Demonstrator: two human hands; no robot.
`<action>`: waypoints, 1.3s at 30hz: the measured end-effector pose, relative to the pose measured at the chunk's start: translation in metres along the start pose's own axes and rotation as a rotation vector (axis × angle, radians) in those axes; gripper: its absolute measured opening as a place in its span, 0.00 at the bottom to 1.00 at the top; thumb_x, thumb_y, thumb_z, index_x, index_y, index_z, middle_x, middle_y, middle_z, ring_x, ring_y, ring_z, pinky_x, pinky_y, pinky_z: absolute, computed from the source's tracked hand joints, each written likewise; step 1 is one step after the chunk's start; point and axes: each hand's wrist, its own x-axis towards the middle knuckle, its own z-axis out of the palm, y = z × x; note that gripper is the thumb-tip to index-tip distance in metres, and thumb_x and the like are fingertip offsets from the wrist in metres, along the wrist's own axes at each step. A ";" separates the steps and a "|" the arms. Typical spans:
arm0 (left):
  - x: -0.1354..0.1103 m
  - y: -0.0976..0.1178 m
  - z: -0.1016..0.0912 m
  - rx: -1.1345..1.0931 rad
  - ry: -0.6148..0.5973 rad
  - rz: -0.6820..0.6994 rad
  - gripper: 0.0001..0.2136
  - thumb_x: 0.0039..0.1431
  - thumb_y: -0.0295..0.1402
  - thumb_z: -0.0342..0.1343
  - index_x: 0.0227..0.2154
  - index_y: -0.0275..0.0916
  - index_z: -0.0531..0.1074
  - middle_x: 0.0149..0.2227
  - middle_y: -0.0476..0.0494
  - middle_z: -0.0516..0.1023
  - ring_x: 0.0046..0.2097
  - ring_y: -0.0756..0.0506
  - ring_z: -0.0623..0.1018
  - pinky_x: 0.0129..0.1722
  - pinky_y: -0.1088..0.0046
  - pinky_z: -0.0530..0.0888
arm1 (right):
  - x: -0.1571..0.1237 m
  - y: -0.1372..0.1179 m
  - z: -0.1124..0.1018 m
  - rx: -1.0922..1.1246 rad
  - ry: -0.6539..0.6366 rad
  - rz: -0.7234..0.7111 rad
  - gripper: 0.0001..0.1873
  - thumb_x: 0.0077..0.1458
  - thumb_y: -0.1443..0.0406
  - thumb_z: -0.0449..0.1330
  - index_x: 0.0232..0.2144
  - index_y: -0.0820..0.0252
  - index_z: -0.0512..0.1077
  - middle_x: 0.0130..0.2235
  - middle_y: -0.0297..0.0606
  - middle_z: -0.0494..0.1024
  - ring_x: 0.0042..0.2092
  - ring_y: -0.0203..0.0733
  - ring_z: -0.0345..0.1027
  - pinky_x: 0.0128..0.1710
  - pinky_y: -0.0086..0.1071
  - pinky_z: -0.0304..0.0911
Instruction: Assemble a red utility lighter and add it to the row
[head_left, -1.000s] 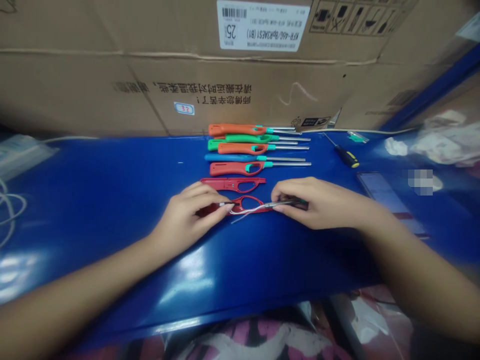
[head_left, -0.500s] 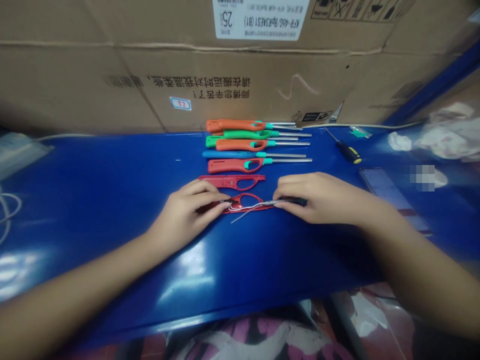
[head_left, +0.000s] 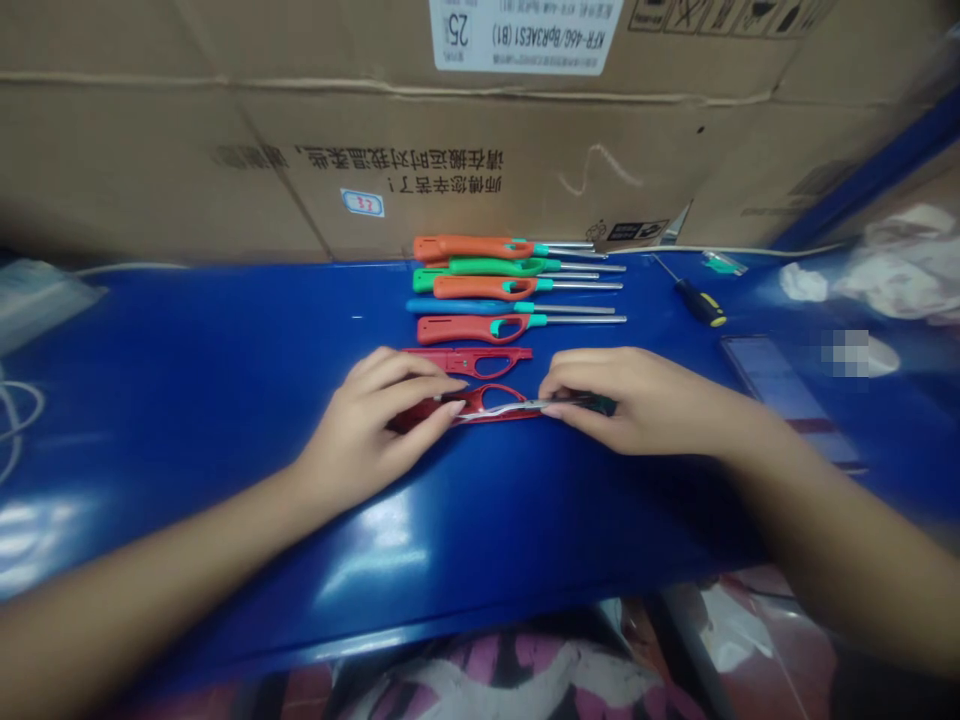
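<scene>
My left hand (head_left: 375,410) is closed in a pinch over the left end of an open red lighter half-shell (head_left: 499,389). Between its fingertips is a small black part (head_left: 450,398), mostly hidden. Thin white wires (head_left: 491,410) run from there across the shell toward my right hand (head_left: 615,400). That hand pinches a slim metal piece (head_left: 531,405) with a dark end (head_left: 604,403); fingers cover its middle, and its kind is unclear. Just behind lies the other red half-shell (head_left: 480,361), its inner side up. Further back, several long-necked lighters (head_left: 472,328) lie in a row.
A cardboard box (head_left: 187,180) stands along the back of the blue table (head_left: 300,560). At the right are a black-and-yellow screwdriver (head_left: 699,303), a small green part (head_left: 721,263), a phone (head_left: 784,390) and crumpled white plastic (head_left: 900,265). White cable (head_left: 19,420) lies far left.
The thin grey strand that stuck out toward the table's front has swung up and now lies along the white wires. Both hands keep nearly the same place, still pinching.
</scene>
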 end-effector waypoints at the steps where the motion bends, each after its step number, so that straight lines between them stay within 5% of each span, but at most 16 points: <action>1: 0.000 0.004 -0.001 0.004 0.021 -0.003 0.08 0.62 0.31 0.61 0.44 0.41 0.79 0.42 0.43 0.81 0.44 0.43 0.77 0.45 0.64 0.72 | 0.000 -0.001 0.001 0.020 0.017 0.000 0.09 0.66 0.62 0.54 0.40 0.58 0.73 0.39 0.38 0.77 0.38 0.39 0.69 0.38 0.32 0.61; 7: -0.002 0.023 0.000 0.017 0.037 0.035 0.11 0.60 0.35 0.64 0.45 0.43 0.79 0.43 0.44 0.82 0.46 0.42 0.77 0.47 0.61 0.69 | 0.003 -0.012 0.007 0.162 0.095 0.011 0.07 0.65 0.64 0.56 0.40 0.58 0.73 0.39 0.37 0.77 0.39 0.38 0.69 0.41 0.31 0.62; 21: -0.006 0.022 0.000 -0.012 0.077 0.121 0.08 0.60 0.35 0.65 0.42 0.50 0.80 0.39 0.50 0.84 0.43 0.45 0.77 0.45 0.63 0.68 | 0.009 -0.032 0.016 0.672 -0.099 0.151 0.12 0.68 0.59 0.53 0.38 0.60 0.72 0.28 0.29 0.72 0.26 0.29 0.65 0.27 0.24 0.61; 39: -0.004 0.022 0.004 -0.098 0.036 0.133 0.06 0.59 0.33 0.66 0.39 0.49 0.80 0.36 0.52 0.84 0.40 0.45 0.78 0.43 0.63 0.69 | 0.007 -0.036 0.020 0.338 -0.063 0.029 0.08 0.69 0.63 0.51 0.40 0.58 0.69 0.38 0.35 0.74 0.38 0.36 0.66 0.40 0.31 0.60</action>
